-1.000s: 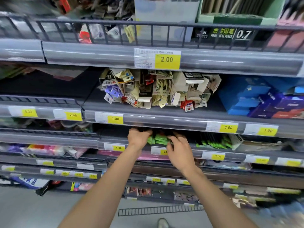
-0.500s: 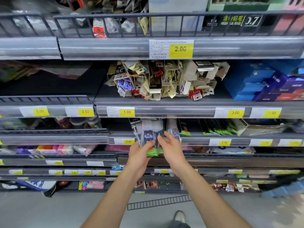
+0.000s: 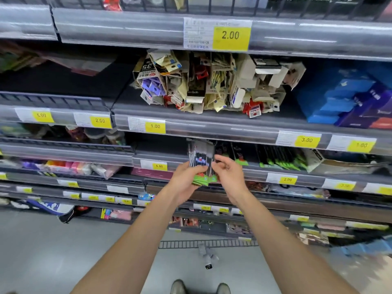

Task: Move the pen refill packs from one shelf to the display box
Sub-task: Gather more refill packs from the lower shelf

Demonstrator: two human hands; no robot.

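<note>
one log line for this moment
left hand holds refill packs | right hand open beside packs | packs off shelf | display box unseen

The refill packs (image 3: pixel 200 161) are black with green bottoms and a little blue-and-red logo. Price tags (image 3: pixel 230 38) all over are bright yellow on white labels, shelf rails (image 3: pixel 212 128) grey. At 2 o'clock, boxes (image 3: pixel 347 98) in blue and purple. Floor (image 3: pixel 63 251) is pale grey.

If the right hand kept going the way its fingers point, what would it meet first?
Probably the bundle of pen refill packs gripped by the left hand; the right hand has fingers aimed left at it, though depth is unclear.
</note>
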